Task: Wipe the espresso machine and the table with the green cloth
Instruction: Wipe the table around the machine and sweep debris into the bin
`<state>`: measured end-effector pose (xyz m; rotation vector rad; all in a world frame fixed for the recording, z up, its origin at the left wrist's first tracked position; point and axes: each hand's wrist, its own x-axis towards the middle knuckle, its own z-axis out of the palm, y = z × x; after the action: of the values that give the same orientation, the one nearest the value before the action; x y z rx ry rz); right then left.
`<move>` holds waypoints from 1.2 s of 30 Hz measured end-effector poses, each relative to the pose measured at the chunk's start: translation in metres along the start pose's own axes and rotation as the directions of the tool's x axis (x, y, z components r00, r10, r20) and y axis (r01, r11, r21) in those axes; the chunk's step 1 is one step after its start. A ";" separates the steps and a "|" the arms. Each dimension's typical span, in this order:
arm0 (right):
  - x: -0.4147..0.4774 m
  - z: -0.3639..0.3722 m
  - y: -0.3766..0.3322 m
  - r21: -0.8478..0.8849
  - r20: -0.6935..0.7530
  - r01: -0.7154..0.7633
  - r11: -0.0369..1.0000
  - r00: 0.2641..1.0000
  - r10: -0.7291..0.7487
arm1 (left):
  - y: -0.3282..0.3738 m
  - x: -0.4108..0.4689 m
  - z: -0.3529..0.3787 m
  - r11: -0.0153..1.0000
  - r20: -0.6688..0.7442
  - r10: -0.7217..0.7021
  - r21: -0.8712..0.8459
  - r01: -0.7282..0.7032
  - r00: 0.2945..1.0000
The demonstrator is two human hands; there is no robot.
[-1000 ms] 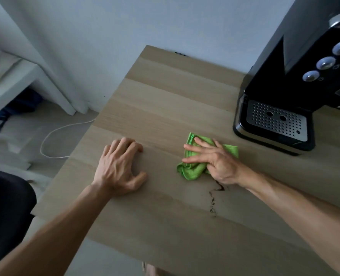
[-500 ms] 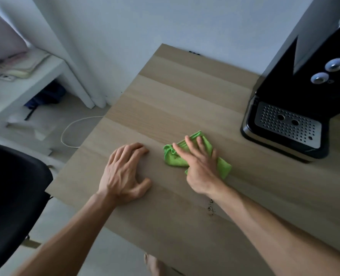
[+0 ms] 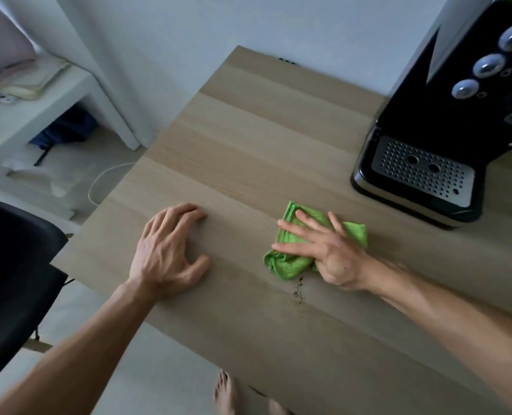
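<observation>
The green cloth (image 3: 287, 263) lies bunched on the wooden table (image 3: 248, 145), near its middle. My right hand (image 3: 323, 250) presses it flat with straight, spread fingers. To the left, my left hand (image 3: 167, 250) rests on the table with its fingers bent and fingertips on the wood, holding nothing. The black espresso machine (image 3: 458, 115) stands at the table's right rear, its perforated metal drip tray (image 3: 422, 172) facing the cloth. A short trail of dark coffee grounds (image 3: 298, 292) lies just in front of the cloth.
A black chair (image 3: 12, 280) stands left of the table. Behind it is a white side table (image 3: 39, 97) with papers, and a white cable (image 3: 104, 178) lies on the floor. Bare feet (image 3: 227, 393) show below the table's near edge.
My right hand has slid the cloth left across the table and back to the right, shortening the trail of dark grounds. My left hand has stayed in place.
</observation>
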<state>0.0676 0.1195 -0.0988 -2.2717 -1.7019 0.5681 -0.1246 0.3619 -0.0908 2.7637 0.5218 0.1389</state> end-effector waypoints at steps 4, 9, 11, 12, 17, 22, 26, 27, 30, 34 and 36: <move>-0.032 0.004 -0.007 0.103 -0.128 -0.320 0.942 0.935 0.331 | -0.003 0.001 0.000 1.000 0.015 0.020 -0.017 -0.020 1.000; -0.020 0.017 -0.055 0.225 -0.189 -0.709 0.668 0.641 0.744 | -0.002 0.001 -0.002 0.999 0.002 0.021 -0.030 -0.021 1.000; -0.005 0.022 -0.073 0.266 -0.171 -0.769 0.581 0.556 0.813 | -0.002 0.001 -0.002 0.999 0.008 0.023 -0.028 -0.023 1.000; 0.002 0.024 -0.081 0.281 -0.170 -0.780 0.559 0.532 0.829 | -0.003 0.001 -0.002 0.999 0.010 0.023 -0.028 -0.023 1.000; 0.009 0.036 -0.107 0.247 -0.191 -0.710 0.659 0.631 0.752 | -0.006 0.001 -0.002 0.998 -0.010 0.048 -0.041 -0.048 0.999; -0.019 0.035 -0.100 0.118 -0.113 -0.467 0.876 0.870 0.479 | -0.005 0.000 -0.001 0.998 -0.010 0.053 -0.041 -0.054 0.999; -0.048 0.033 -0.080 0.071 -0.065 -0.309 0.948 0.947 0.314 | -0.002 -0.003 0.000 0.999 -0.019 0.050 -0.018 -0.050 0.999; -0.054 0.034 -0.075 0.062 -0.065 -0.291 0.955 0.953 0.294 | -0.001 -0.005 0.000 0.999 -0.020 0.046 -0.010 -0.046 0.999; -0.073 0.040 -0.069 0.077 -0.139 -0.275 0.958 0.949 0.284 | 0.007 -0.017 0.002 1.000 -0.028 0.028 -0.001 -0.028 0.999; -0.080 0.057 -0.094 0.172 -0.283 -0.488 0.856 0.808 0.517 | 0.025 -0.041 0.007 0.999 -0.020 0.035 -0.006 -0.035 0.999; -0.070 0.064 -0.120 0.225 -0.277 -0.637 0.738 0.684 0.675 | 0.033 -0.050 0.011 0.998 -0.001 0.061 0.010 -0.061 0.998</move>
<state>-0.0817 0.0848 -0.0942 -2.6717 -0.6297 0.3382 -0.1576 0.3112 -0.0920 2.7905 0.4397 0.1526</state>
